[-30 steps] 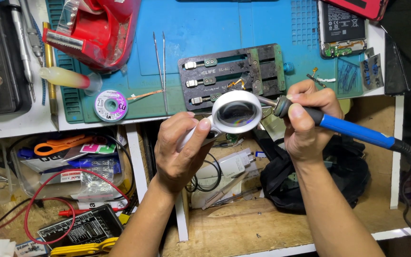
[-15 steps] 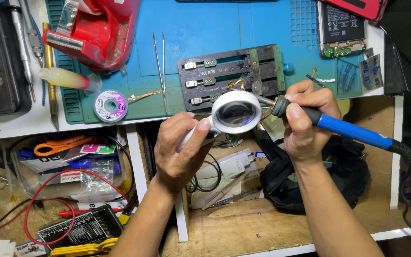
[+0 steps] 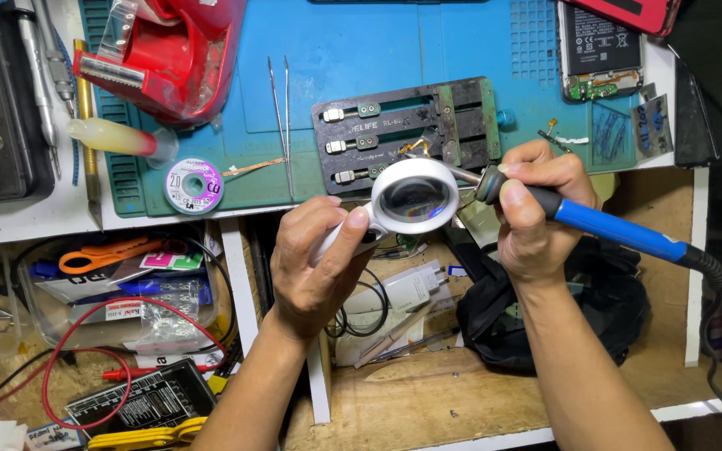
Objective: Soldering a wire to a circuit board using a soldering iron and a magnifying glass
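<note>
My left hand (image 3: 319, 267) is wrapped tight around the white handle of a magnifying glass (image 3: 415, 196), thumb pressed along its side, and my right hand (image 3: 536, 213) is closed like a pen grip on the blue soldering iron (image 3: 603, 227), fingers pinched near the dark collar just behind the metal tip. The lens hangs over the front edge of the black clamp (image 3: 411, 134) that sits on the blue mat (image 3: 361, 58), and the iron's tip runs in under the rim of the lens, so I cannot see exactly where the point lands. That is my main worry: with the tip hidden by the white rim, I think I could easily touch the wrong spot, or let the hot shaft lean against the plastic rim and mark it. My fingertips sit close to the hot end, and a small slide forward could burn me. Both hands float off the bench edge with nothing under the wrists, so a tremor in either one could blur the view or drag the point. The iron's cord (image 3: 712, 276) trails off to my right and could tug the handle if it snags. The tweezers (image 3: 282, 117) and the small solder reel (image 3: 194, 185) lie well clear to the left.
</note>
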